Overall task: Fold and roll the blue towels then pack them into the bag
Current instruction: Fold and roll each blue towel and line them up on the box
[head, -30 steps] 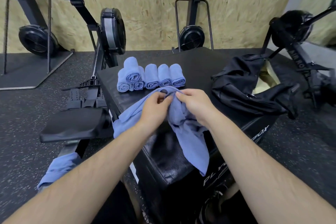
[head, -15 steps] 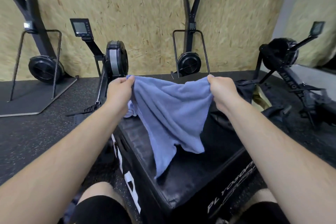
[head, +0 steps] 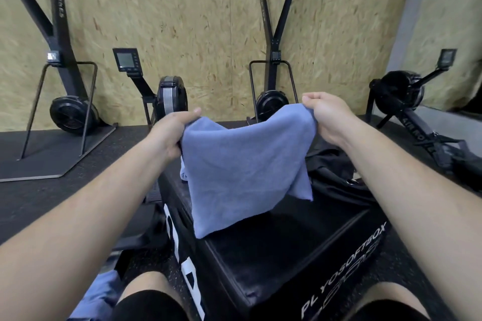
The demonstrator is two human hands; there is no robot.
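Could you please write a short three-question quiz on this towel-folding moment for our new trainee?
1. True or false: both the left hand and the right hand grip the top edge of the blue towel.
2. What does the towel hang above?
A. the black plyo box
B. a rowing machine seat
C. a wooden bench
3. Fill in: the black bag lies on the box, partly hidden behind the towel, on the person's ____ side.

Key:
1. True. Each hand pinches one upper corner and the towel hangs spread between them.
2. A.
3. Right.
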